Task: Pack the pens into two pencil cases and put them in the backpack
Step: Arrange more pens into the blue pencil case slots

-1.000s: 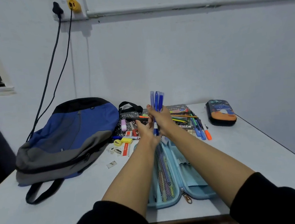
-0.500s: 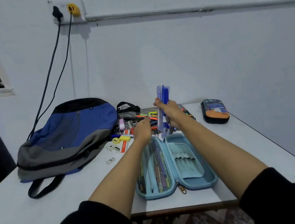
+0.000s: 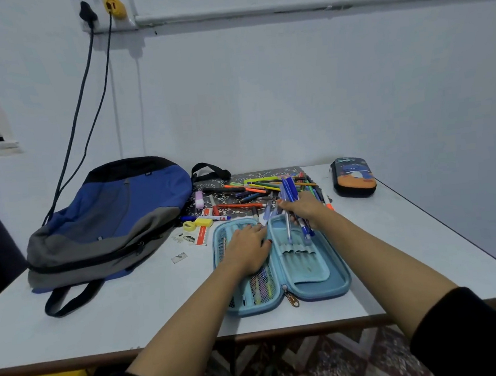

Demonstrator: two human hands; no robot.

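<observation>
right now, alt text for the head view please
The right hand holds blue pens tip-down over the right half of an open case; the left hand rests on its mesh half. On the table, a backpack lies left, loose pens behind, a shut case far right.

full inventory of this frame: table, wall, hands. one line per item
backpack: 1, blue, grey and black, lying at the table's left
open pencil case: 1, light blue, front centre, pens behind its mesh half
closed pencil case: 1, dark with orange, far right
loose pens and pencils: many, mixed colours, on the mat
mat: 1, dark patterned, behind the open case
eraser: 1, pink, at the mat's left edge
sharpener: 1, yellow, between backpack and open case
table: 1, white
wall socket: 1, white, black and yellow plugs, top left
left hand: rests flat on the mesh half
right hand: grips blue pens, several, over the case's other half
</observation>
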